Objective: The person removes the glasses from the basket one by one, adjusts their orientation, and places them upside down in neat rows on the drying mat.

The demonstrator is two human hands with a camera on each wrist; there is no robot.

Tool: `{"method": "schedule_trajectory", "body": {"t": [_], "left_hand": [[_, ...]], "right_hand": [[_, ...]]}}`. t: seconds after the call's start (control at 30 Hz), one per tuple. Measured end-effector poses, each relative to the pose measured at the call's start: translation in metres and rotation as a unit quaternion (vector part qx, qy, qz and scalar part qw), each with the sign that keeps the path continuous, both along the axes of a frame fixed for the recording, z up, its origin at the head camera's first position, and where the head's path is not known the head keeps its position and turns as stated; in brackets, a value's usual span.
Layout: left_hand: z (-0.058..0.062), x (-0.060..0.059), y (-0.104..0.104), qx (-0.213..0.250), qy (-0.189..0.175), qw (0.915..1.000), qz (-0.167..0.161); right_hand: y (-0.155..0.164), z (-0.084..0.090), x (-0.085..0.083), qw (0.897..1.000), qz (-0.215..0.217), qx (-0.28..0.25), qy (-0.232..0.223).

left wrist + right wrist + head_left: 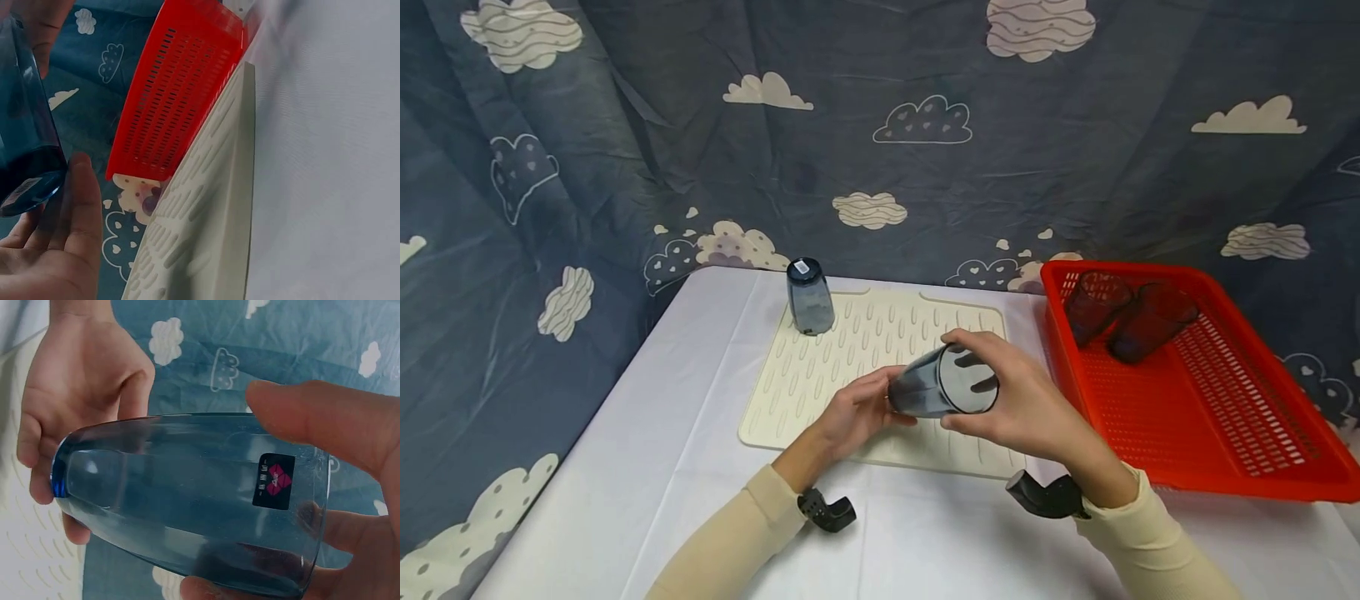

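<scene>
A blue-grey drinking glass (921, 387) is held tilted above the cream drying mat (820, 392), its open mouth toward the right. Around the rim end, my right hand (1018, 396) grips it with thumb and fingers spread on opposite sides. My left hand (861, 408) cups the base end, thumb and fingers curved about it. A dark label with a pink mark (275, 481) shows on the glass's side in the right wrist view. Another blue-grey glass (811, 302) stands upside down at the mat's back left corner.
At the right stands a red perforated basket (1195, 450). Inside it, at the back, two glasses lean close together, a left one (1092, 308) and a right one (1150, 323). A white cloth (715, 467) covers the table, and a cloud-patterned curtain (865, 175) hangs behind.
</scene>
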State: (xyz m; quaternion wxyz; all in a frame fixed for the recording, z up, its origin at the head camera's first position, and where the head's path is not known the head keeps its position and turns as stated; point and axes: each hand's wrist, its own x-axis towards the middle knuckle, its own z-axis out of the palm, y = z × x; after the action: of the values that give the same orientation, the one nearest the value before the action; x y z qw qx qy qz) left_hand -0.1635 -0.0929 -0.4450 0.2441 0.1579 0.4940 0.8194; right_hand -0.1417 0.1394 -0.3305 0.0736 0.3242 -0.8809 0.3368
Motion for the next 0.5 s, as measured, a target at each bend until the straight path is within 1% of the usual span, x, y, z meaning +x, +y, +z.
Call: {"method": "schedule_trajectory", "body": {"t": [0.17,0.3,0.5], "left_hand": [[-0.001,0.0031,-0.001,-0.002,-0.016,0.9998,0.014],[-0.0028,0.0037,-0.0027,-0.006,-0.014,0.9998,0.014],[-0.0053,0.0045,-0.0054,-0.01,-0.013,0.9998,0.012]], "right_hand": [[-0.0042,-0.0027,0.0044,1.0,0.005,0.002,0.0],[-0.0067,-0.0034,0.0059,1.0,0.004,-0.001,-0.005],[-0.0095,-0.0041,0.0047,1.0,0.004,0.01,0.006]]}}
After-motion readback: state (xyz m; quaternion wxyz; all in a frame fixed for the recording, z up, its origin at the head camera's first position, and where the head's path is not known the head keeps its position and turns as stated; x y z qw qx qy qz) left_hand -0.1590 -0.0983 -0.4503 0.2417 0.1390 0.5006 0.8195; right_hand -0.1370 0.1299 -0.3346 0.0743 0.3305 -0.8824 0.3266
